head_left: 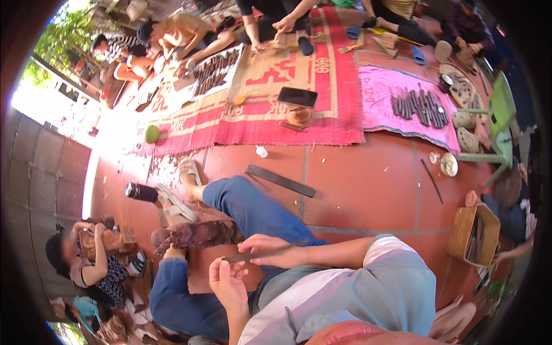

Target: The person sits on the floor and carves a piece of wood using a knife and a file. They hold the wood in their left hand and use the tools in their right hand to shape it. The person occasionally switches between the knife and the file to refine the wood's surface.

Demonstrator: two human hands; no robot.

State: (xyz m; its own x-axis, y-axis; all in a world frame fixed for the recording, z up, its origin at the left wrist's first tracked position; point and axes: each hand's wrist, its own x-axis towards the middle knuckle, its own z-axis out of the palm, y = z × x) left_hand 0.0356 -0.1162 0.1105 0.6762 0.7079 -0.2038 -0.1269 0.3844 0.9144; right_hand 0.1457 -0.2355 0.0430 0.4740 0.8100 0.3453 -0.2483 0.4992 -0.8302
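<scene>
A thin, dark, flat strip (267, 253) runs between my two hands above my lap; its exact kind is unclear. My left hand (229, 284) is closed, its thumb and fingers pinching the strip's near-left end. Across the strip's middle lies my right hand (270, 251), its thumb and fingers bent around it. Just beyond my hands, a dark reddish-brown carved wood piece (198, 234) rests across my legs, touched by neither hand. Its carved surface is lumpy, with a rounded knob at the left end.
On the tiled floor lie a long dark flat bar (280, 180), a black can (141, 192) and a small white cup (261, 151). A phone (297, 98) rests over a wooden piece on the red mat (339, 123). Carving tools (420, 108) cover a pink cloth; a tool box (489, 230) stands right. People sit around.
</scene>
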